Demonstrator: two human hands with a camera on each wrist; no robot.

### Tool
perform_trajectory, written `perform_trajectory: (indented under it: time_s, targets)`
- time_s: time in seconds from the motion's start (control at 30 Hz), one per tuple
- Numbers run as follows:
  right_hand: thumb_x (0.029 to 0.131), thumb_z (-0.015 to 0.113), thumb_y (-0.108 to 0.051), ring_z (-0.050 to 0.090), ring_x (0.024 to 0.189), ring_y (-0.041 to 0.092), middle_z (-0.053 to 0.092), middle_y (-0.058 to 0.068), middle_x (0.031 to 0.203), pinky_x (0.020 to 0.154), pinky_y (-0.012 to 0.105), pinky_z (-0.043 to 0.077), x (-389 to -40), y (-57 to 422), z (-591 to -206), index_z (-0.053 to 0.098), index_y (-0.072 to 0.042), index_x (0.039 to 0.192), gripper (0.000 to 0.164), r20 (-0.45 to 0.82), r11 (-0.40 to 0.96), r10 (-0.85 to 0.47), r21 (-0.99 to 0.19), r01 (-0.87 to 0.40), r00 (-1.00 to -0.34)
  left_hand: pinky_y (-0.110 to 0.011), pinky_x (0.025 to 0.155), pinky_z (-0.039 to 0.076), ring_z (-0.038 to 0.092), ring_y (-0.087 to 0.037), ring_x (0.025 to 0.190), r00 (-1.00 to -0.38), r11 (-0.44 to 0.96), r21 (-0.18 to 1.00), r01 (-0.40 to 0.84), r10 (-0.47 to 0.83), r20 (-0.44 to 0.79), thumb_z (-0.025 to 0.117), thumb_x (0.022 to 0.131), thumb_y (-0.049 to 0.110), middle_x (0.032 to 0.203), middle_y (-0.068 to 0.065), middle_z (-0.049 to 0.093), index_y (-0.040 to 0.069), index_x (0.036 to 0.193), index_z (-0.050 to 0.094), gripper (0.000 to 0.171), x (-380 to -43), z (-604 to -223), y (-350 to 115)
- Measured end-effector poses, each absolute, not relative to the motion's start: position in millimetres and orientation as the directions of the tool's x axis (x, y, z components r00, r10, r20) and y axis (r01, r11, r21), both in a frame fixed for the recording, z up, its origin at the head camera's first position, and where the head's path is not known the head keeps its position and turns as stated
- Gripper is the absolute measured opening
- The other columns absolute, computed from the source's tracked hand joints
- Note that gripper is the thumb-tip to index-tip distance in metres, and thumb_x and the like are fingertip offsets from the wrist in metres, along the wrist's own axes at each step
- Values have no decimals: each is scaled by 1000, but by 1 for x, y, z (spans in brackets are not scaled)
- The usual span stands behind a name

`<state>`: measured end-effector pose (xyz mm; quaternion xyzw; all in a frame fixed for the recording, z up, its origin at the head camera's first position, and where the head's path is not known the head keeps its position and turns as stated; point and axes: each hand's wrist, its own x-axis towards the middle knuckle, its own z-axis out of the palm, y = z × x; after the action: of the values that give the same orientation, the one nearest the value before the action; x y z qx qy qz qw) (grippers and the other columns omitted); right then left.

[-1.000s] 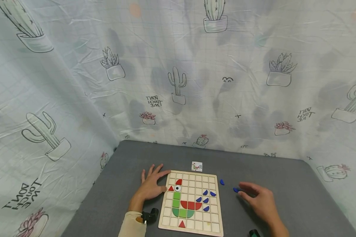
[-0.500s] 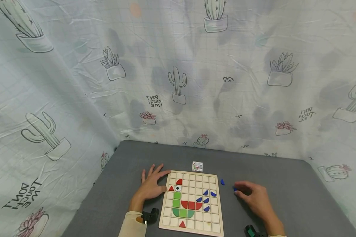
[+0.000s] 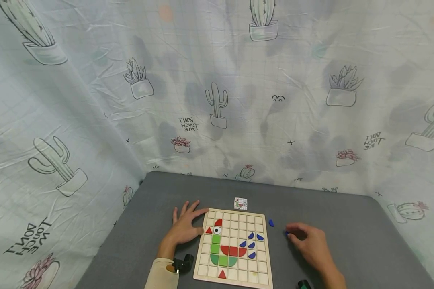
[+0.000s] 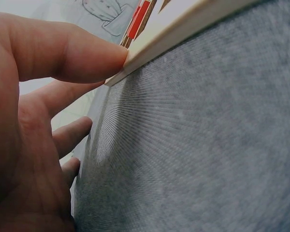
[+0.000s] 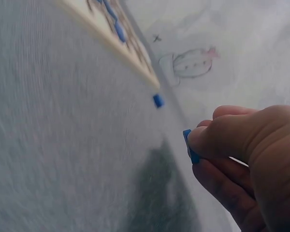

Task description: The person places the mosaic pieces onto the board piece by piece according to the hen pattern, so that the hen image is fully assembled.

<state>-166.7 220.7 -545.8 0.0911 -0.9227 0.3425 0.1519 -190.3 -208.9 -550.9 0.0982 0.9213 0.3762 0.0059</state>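
Note:
A wooden grid board (image 3: 259, 266) lies on the grey table. On it are green, red and blue flat pieces and a white eye piece (image 3: 217, 230). My left hand (image 3: 182, 229) is spread at the board's left side; its thumb (image 4: 99, 60) and index finger touch the edge. Right of the board, my right hand (image 3: 312, 243) pinches a blue half-round piece (image 5: 190, 146) between thumb and fingers. The fingers hide most of that piece in the head view. Another blue half-round piece (image 3: 271, 222) lies loose near the board's right edge.
A small printed card (image 3: 240, 203) lies behind the board and shows a coloured grid picture. Several blue half-round pieces (image 3: 251, 245) sit on the board's right part. A white curtain (image 3: 217, 160) with printed cacti hangs behind and beside the table.
My right hand has shifted slightly left, and its thumb and fingers have closed on the blue half-round piece. My left hand has stayed at the board's edge.

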Motion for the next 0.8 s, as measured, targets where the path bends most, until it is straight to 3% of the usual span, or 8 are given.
perform_trajectory:
  time_s: [0.23, 0.43, 0.63, 0.8]
  targets:
    - [81, 92, 4, 77, 86, 1, 83, -11, 94, 75, 27, 66, -150, 201, -535, 85, -17, 103, 31, 390, 667, -86, -660, -344, -917, -76, 128, -9, 12, -51, 169, -980, 695, 696, 177, 186, 63, 79, 84, 11, 177, -17, 38, 23, 152, 68, 70, -191, -553, -209]
    - [79, 92, 6, 80, 83, 11, 83, -9, 92, 75, 28, 67, -138, 180, -533, 85, -13, 100, 29, 398, 610, -99, -699, -372, -912, -77, 128, -9, 12, -51, 168, -980, 691, 699, 183, 189, 71, 79, 84, 10, 177, -17, 37, 21, 152, 68, 70, -190, -552, -210]
    - [79, 92, 8, 78, 86, 2, 82, -13, 94, 74, 26, 66, -135, 164, -542, 85, -18, 100, 34, 372, 570, -108, -737, -364, -922, -77, 128, -9, 12, -52, 168, -979, 687, 703, 186, 188, 75, 80, 85, 10, 176, -18, 38, 22, 152, 68, 69, -191, -552, -209]
    - [81, 90, 8, 79, 87, 5, 83, -11, 96, 74, 26, 66, -135, 152, -549, 85, -19, 101, 33, 335, 570, -145, -741, -355, -931, -77, 128, -9, 12, -51, 168, -979, 692, 698, 184, 188, 72, 80, 84, 11, 176, -18, 38, 23, 152, 68, 69, -191, -551, -208]
